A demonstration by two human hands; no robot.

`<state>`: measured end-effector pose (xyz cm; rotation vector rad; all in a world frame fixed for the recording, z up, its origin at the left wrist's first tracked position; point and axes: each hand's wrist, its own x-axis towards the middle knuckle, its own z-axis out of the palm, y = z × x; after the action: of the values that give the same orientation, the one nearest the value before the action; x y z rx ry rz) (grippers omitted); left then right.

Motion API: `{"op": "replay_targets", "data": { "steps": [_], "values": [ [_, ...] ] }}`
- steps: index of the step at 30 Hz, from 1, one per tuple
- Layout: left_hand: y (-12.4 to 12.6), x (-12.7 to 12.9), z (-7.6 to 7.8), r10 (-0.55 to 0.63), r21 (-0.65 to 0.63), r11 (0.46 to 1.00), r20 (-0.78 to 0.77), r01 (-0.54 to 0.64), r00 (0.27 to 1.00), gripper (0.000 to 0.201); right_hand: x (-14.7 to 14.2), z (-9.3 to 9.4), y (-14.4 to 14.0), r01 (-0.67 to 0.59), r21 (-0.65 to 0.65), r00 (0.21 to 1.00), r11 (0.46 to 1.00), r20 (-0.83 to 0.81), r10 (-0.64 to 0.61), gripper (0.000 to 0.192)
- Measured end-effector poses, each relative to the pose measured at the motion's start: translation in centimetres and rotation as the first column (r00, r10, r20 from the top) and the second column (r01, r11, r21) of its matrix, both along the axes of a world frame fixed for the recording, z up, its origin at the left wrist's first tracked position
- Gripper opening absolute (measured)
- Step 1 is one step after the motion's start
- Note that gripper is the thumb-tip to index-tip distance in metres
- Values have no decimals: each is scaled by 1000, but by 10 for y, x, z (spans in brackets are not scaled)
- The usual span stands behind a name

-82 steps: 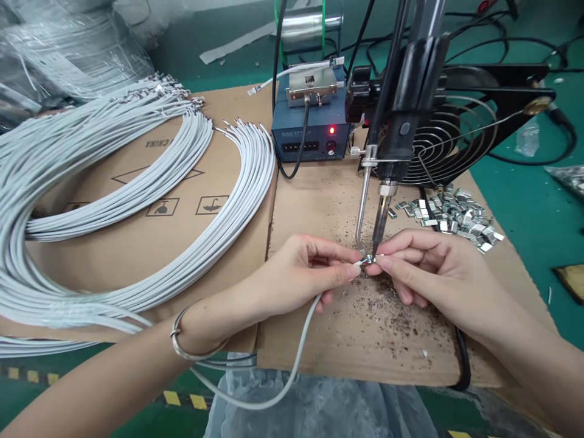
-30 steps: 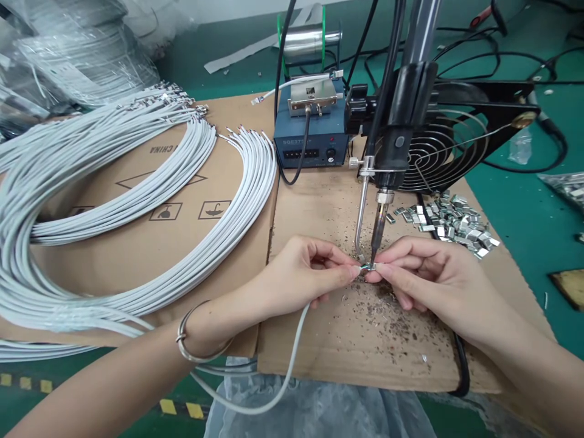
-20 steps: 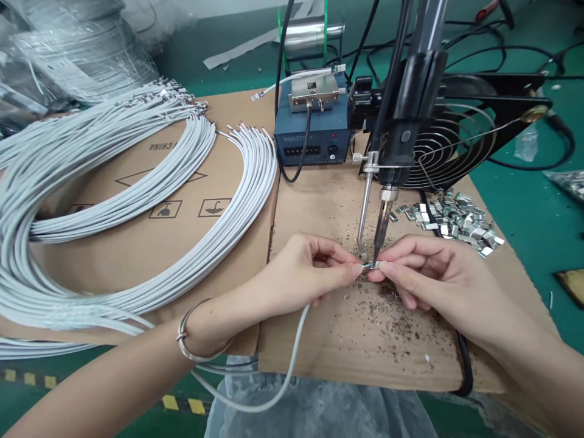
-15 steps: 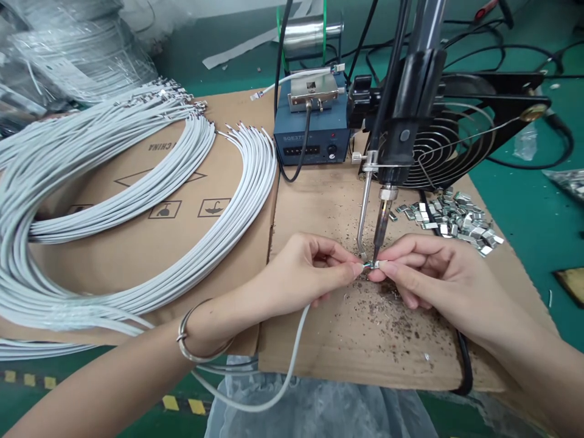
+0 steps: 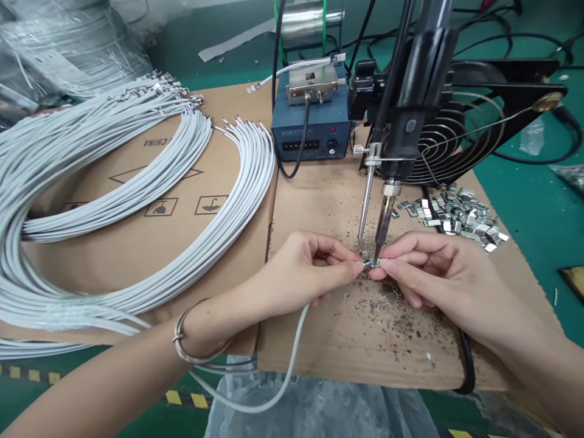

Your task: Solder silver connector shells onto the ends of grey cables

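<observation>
My left hand (image 5: pixel 319 267) pinches the end of a white cable (image 5: pixel 292 359), whose thin coloured wires stick out past the fingertips. The rest of that cable droops below the wrist. Between thumb and forefinger, my right hand (image 5: pixel 424 267) grips a small metal connector (image 5: pixel 375 263), mostly covered by the fingers. Wires and connector meet under the tip of a soldering iron (image 5: pixel 382 225) fixed on a stand. Beside the tip, a thin metal solder feed tube (image 5: pixel 366 207) comes down close to the joint.
Bundles of white cables (image 5: pixel 182 261) lie coiled on cardboard at left. A blue soldering control box (image 5: pixel 314 131) stands behind, with a solder spool (image 5: pixel 303 27). At right are a black fan (image 5: pixel 438 140) and a pile of metal connectors (image 5: pixel 460 216). Dark specks litter the cardboard (image 5: pixel 328 340).
The view has shifted slightly. Both hands keep their pinch on the cable and connector at the iron's tip, with no other clear movement.
</observation>
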<state>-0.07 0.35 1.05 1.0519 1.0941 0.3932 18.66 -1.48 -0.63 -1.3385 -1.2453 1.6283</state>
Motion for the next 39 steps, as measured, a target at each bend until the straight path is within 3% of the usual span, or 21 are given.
{"op": "replay_targets", "data": {
  "steps": [28,39],
  "values": [
    [-1,2,-1,25,-7,1000,-14,-25,1000,14,0,1,-1,5,4,1000,1000,-3,-5,8],
    [-1,-1,-2,-23,26,999,-8,24,1000,15,0,-2,0,-19,43,1000,999,-3,19,7]
  ]
}}
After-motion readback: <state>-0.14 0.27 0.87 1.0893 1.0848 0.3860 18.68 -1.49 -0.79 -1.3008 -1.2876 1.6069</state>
